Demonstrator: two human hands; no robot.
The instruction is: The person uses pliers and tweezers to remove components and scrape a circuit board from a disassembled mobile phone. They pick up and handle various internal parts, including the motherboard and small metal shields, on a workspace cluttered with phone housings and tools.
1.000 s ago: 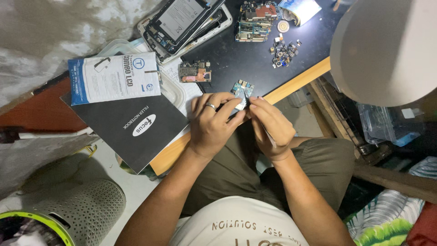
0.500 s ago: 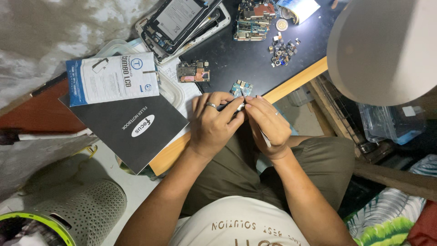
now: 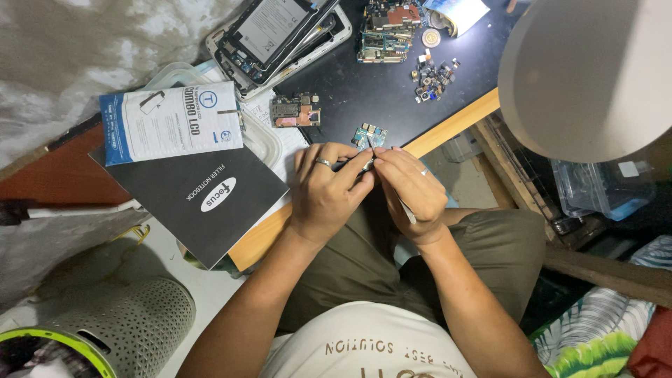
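My two hands meet at the near edge of the black work mat (image 3: 364, 98). My left hand (image 3: 325, 192), with a ring on one finger, pinches a small dark part (image 3: 355, 166) between thumb and fingertips. My right hand (image 3: 413, 196) grips thin metal tweezers (image 3: 407, 211). Their tip points up toward a small blue circuit board (image 3: 369, 134), which lies on the mat just past my fingertips. I cannot tell whether the tip touches the board.
A black notebook (image 3: 189, 203) lies left of my hands, under a white and blue package (image 3: 168, 122). Opened phones (image 3: 276, 35), a small board (image 3: 295, 110), stacked boards (image 3: 388, 28) and several loose parts (image 3: 434, 73) sit further back. A lamp shade (image 3: 588, 70) hangs at right, a perforated basket (image 3: 126, 315) at lower left.
My hands have shifted slightly and closed together below the blue board. The board now lies just beyond my fingertips.
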